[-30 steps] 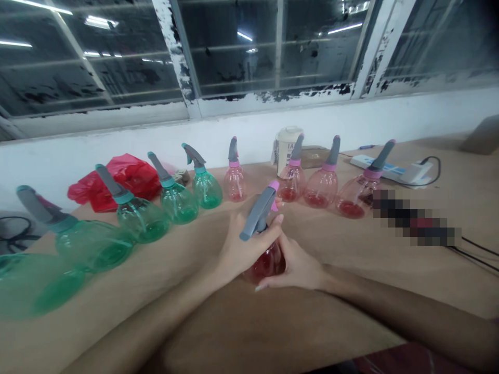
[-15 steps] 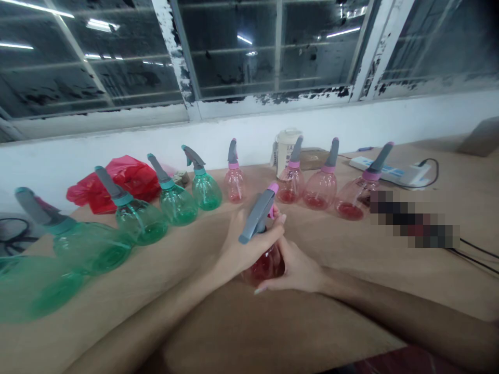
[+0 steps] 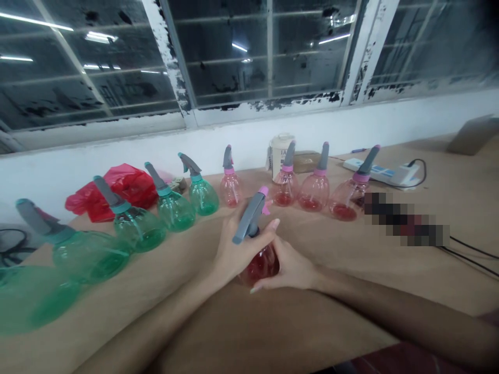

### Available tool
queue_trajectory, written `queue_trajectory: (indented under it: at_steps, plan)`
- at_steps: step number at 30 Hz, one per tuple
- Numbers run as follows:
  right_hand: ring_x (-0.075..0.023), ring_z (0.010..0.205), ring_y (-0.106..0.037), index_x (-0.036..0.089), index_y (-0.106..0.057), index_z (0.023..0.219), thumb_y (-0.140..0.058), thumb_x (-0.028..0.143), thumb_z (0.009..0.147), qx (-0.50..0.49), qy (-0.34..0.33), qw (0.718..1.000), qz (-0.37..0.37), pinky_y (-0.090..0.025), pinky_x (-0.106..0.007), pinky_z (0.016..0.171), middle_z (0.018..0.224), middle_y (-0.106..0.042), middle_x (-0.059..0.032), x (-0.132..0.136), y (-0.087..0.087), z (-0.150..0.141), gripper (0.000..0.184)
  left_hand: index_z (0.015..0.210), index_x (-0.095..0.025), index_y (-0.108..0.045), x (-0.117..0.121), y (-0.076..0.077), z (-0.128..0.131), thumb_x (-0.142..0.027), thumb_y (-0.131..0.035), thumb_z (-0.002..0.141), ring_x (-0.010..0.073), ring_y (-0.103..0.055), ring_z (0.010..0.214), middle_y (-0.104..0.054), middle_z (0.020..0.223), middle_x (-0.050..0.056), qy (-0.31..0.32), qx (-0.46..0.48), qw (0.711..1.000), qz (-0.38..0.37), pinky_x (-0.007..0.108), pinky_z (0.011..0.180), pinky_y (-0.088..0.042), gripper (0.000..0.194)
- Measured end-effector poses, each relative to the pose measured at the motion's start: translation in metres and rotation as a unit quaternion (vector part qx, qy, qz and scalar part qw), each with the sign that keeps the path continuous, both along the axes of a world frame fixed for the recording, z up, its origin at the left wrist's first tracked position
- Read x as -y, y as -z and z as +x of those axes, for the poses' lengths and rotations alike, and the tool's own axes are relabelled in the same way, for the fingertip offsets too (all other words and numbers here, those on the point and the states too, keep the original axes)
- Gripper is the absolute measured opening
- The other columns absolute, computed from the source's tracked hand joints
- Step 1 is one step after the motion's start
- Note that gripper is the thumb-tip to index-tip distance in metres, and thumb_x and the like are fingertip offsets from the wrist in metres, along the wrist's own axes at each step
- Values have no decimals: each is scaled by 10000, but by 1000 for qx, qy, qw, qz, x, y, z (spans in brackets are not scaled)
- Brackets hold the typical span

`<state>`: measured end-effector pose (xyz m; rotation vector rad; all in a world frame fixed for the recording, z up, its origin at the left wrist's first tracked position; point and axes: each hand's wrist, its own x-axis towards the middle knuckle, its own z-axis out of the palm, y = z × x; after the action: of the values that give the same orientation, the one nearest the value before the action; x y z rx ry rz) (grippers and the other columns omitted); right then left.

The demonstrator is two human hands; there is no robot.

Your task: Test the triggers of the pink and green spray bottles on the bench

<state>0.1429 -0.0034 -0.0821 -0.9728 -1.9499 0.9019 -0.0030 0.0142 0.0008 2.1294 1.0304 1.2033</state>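
Observation:
A pink-red spray bottle point(image 3: 260, 267) stands upright on the table in front of me, with a grey head, a pink nozzle tip and a pink trigger. My left hand point(image 3: 236, 252) is wrapped round its neck and upper body, thumb across the near side below the head. Around the right side of the round body curls my right hand point(image 3: 295, 264), its thumb low at the front. The left fingers behind the bottle are mostly hidden. Just beyond the hands stands a smaller-looking pink spray bottle point(image 3: 231, 188).
Several green spray bottles point(image 3: 176, 209) line the left, and more pink ones point(image 3: 314, 191) the right. Behind are a red plastic bag point(image 3: 128, 189), a cup point(image 3: 278, 161) and a white power strip point(image 3: 384, 172). A pixelated patch point(image 3: 405, 218) with cables lies at right.
The whole view has shifted slightly, so the scene sits a little lower and left. Both hands keep their hold on the pink-red bottle; the left fingertips near the trigger show less now.

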Motion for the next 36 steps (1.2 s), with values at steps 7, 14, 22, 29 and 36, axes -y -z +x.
queue_trajectory:
  at_steps: [7,14,22,29,36]
  plan:
    - [-327,1200,-525,201,-413,1283,-826,460,585,-35,-43,998,22,-440,-510,1003,1294,-544,-132,-3,-12,-2,851,1133,-235,-504,2,4,-2,-376,-631,772,127,-507,618,-599,809,-19,-20,28,999,29,287,632,-450,407]
    - [-300,1150,-570,193,-413,1298,-812,461,608,-61,-27,998,6,-470,-496,973,1257,-574,-130,-9,-16,1,842,1098,-204,-558,-6,20,-15,-416,-516,860,200,-594,840,-628,958,43,-57,-25,995,79,350,774,-478,321]
    - [-279,1305,-438,174,-272,1418,-730,496,699,-79,68,995,1,-348,-481,1095,1410,-450,-162,-19,-2,3,911,968,-189,-649,-21,24,-12,-447,-529,868,251,-578,1035,-616,1042,72,-157,-127,974,105,398,930,-455,301]
    - [-281,1304,-419,115,-289,1396,-691,370,747,-21,204,978,41,-340,-461,1095,1382,-445,-193,-29,11,6,805,1098,-189,-624,-71,24,4,-454,-525,878,250,-586,1046,-603,1103,91,-190,-156,961,129,376,939,-462,359]
    - [-287,1242,-473,98,-371,1305,-683,287,749,41,244,967,60,-390,-433,1052,1289,-508,-186,-33,11,5,665,1162,-163,-580,-114,25,27,-459,-542,865,311,-504,1185,-575,1221,141,-257,-163,942,146,437,999,-409,421]
